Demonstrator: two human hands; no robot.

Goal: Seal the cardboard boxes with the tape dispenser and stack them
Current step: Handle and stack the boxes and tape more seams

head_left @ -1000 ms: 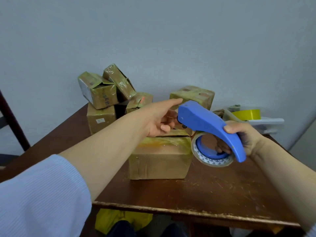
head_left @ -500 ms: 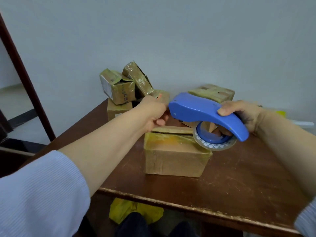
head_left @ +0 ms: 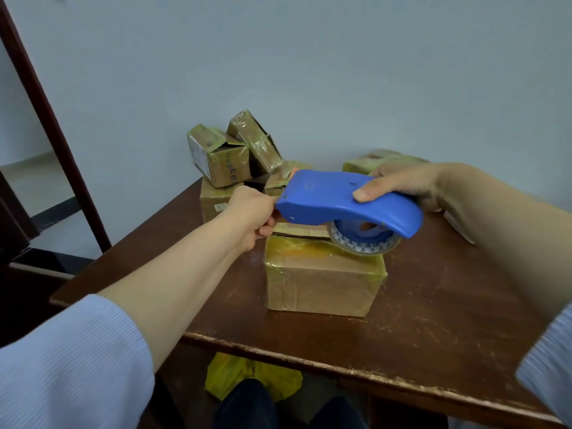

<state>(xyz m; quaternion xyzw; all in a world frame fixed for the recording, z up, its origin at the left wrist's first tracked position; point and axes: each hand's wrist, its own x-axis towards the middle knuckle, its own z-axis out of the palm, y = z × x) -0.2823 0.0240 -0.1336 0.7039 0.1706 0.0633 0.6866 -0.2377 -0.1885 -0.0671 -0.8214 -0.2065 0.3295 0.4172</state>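
Print on the tilted box (head_left: 220, 162) in the rear pile blurs beyond reading. Right hand (head_left: 411, 184) grips the blue tape dispenser (head_left: 337, 205), its roll (head_left: 366, 246) touching the top edge of the near cardboard box (head_left: 322, 286). Left hand (head_left: 250, 213) curls at the dispenser's nose; its hold is hidden. Scratched table (head_left: 448, 305) spreads right of the box.

- left arm reaches forward over the table's (head_left: 433, 342) near-left corner, forearm bare, pale blue sleeve (head_left: 62, 366) pushed up
- left hand (head_left: 250, 212) curls its fingers under the tape dispenser's (head_left: 325, 196) front end; what they pinch is hidden
- right hand (head_left: 411, 184) grips its handle from above, thumb on the near side
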